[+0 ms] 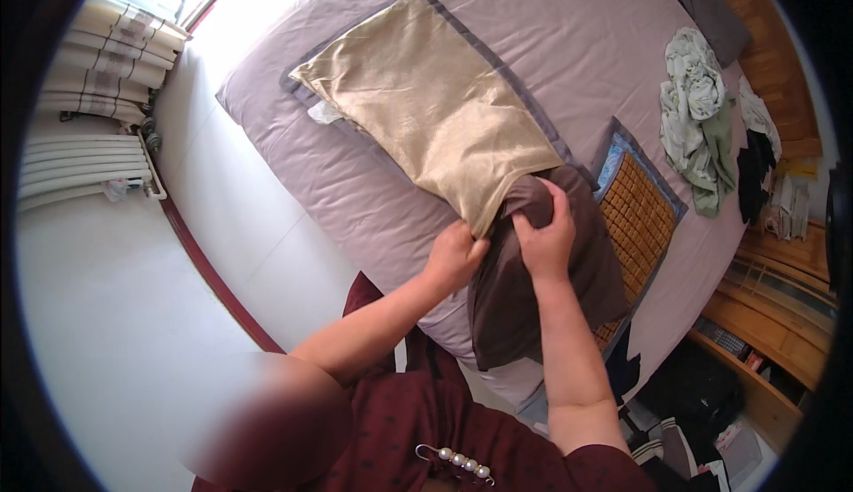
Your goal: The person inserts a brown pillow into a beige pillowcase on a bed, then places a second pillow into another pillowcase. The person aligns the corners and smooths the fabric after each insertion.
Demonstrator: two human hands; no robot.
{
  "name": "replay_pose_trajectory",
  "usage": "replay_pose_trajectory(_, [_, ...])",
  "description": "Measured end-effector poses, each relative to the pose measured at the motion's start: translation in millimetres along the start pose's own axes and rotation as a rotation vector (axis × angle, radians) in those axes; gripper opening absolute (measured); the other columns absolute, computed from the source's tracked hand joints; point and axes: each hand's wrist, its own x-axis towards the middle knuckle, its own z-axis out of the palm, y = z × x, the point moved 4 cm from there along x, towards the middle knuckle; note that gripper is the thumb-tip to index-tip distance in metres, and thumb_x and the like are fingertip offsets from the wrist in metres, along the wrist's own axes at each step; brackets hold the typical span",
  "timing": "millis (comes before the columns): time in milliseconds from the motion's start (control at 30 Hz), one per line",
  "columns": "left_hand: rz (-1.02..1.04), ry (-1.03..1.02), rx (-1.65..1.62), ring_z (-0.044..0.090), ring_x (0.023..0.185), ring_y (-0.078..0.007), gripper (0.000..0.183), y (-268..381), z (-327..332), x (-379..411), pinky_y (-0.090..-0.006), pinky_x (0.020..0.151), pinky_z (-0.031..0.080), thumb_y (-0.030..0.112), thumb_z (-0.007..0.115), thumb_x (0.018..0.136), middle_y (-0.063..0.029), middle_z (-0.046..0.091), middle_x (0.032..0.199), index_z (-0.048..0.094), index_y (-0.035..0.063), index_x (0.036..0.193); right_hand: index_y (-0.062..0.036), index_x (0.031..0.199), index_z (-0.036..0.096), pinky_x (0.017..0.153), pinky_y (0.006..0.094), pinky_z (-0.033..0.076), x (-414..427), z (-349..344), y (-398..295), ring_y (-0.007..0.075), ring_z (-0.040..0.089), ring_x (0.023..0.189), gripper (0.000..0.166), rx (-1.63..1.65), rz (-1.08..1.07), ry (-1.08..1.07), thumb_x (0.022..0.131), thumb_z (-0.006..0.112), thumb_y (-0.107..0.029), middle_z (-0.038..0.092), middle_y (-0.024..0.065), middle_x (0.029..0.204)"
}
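Observation:
A gold satin pillowcase [426,92] lies across a grey-bordered cloth [496,69] on the bed. My left hand [456,252] pinches the near corner of the gold cloth at its opening. To the right, my right hand [550,225] grips a bunched fold of a dark brown pillow or its cover [586,259], beside the gold edge. The brown piece hangs toward me over the bed's near side. Whether it extends inside the gold case is hidden. A small white cloth or tag [324,113] shows at the gold case's left edge.
The bed [286,152] has a pinkish-mauve sheet. A bamboo-tile mat [640,212] lies right of the brown piece, with crumpled patterned clothing [696,92] beyond. A wooden headboard and shelving [773,299] border the right. A white radiator [83,159] stands along the left wall.

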Motion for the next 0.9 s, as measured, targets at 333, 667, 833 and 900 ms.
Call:
replay_pose_trajectory(333, [-0.452, -0.004, -0.425, 0.057, 0.093, -0.0229, 0.027, -123, -30, -70, -0.0343, 0.083, 0.043, 0.017, 0.049, 0.089, -0.0080, 0.062, 0.100, 0.057, -0.0005, 0.107, 0.0002, 0.108, 0.058, 0.095, 0.0444, 0.038, -23, 101, 3, 0.0356, 0.051, 0.108, 0.057, -0.277, -0.246, -0.802, 0.072, 0.067, -0.043, 0.058, 0.0184, 0.110])
replay_pose_trajectory(667, [-0.339, -0.253, -0.557, 0.045, 0.121, -0.0224, 0.074, -98, 25, -60, -0.0347, 0.098, 0.037, 0.030, 0.074, 0.075, -0.0150, 0.047, 0.131, 0.040, -0.0042, 0.131, -0.0022, 0.139, 0.029, 0.100, 0.0424, 0.036, -20, -126, 222, 0.0380, 0.041, 0.123, 0.083, -0.916, 0.447, -0.422, 0.082, 0.053, -0.057, 0.040, 0.0225, 0.136])
replay_pose_trajectory(833, [-0.633, -0.019, -0.765, 0.058, 0.101, -0.0211, 0.052, -93, 30, -31, -0.0327, 0.088, 0.045, 0.026, 0.073, 0.076, -0.0118, 0.062, 0.110, 0.056, -0.0019, 0.116, -0.0026, 0.140, 0.029, 0.100, 0.0433, 0.036, -50, -116, 204, 0.0393, 0.044, 0.120, 0.082, -0.711, 0.694, -0.573, 0.084, 0.046, -0.061, 0.043, 0.0235, 0.134])
replay_pose_trajectory(900, [-0.814, -0.087, -0.914, 0.058, 0.100, -0.0215, 0.050, -60, 13, -28, -0.0335, 0.088, 0.045, 0.026, 0.071, 0.077, -0.0116, 0.061, 0.111, 0.056, -0.0003, 0.117, -0.0022, 0.138, 0.032, 0.100, 0.0396, 0.036, -76, -111, 246, 0.0376, 0.045, 0.121, 0.078, -0.482, 0.863, -0.567, 0.086, 0.045, -0.059, 0.046, 0.0220, 0.133])
